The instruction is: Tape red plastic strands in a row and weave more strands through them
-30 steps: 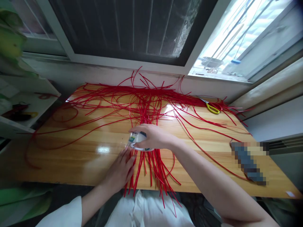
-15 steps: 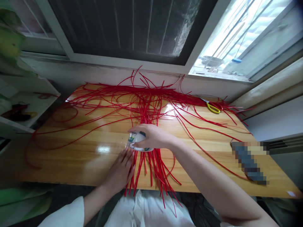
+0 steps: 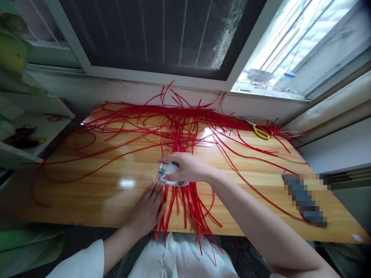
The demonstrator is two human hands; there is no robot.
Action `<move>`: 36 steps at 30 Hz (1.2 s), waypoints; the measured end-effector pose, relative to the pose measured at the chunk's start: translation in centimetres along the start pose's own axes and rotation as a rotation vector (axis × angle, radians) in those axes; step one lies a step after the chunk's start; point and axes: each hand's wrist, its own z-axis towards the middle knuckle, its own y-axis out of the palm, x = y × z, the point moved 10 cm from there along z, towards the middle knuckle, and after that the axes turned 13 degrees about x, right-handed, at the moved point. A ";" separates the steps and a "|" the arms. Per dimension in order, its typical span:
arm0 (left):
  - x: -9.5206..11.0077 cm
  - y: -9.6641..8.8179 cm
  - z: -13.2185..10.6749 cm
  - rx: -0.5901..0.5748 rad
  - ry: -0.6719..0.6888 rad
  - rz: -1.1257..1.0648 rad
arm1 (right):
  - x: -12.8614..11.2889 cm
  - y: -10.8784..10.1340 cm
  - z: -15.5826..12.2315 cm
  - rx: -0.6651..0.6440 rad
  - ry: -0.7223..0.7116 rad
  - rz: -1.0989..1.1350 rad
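Note:
My right hand is closed around a roll of clear tape with a printed core, held over a bundle of red cords. Clear tape seems to run from the roll's left side down to the wooden table. Just left of the cords, my left hand lies flat with its fingers stretched towards the roll. Its fingertips are close to the tape's end. The cords pass beneath the roll, and their loose ends reach past the table's front edge.
Many more red cords spread along the back of the wooden table. Scissors with a yellow handle lie at the back right. A blurred-out dark object rests on the right side. A white shelf stands at left.
My right hand and the tape roll have shifted very slightly to the right. My left hand and the cords look the same.

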 end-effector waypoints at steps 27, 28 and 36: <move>-7.5 -0.4 3.6 0.222 -0.867 -1.087 | -0.9 1.2 1.7 -0.132 0.070 -0.153; -7.3 0.1 3.8 0.214 -0.926 -1.117 | -1.2 1.6 1.9 -0.134 0.063 -0.164; -7.1 3.2 1.1 0.445 -1.476 -1.432 | -0.3 0.2 2.6 0.113 0.155 -0.090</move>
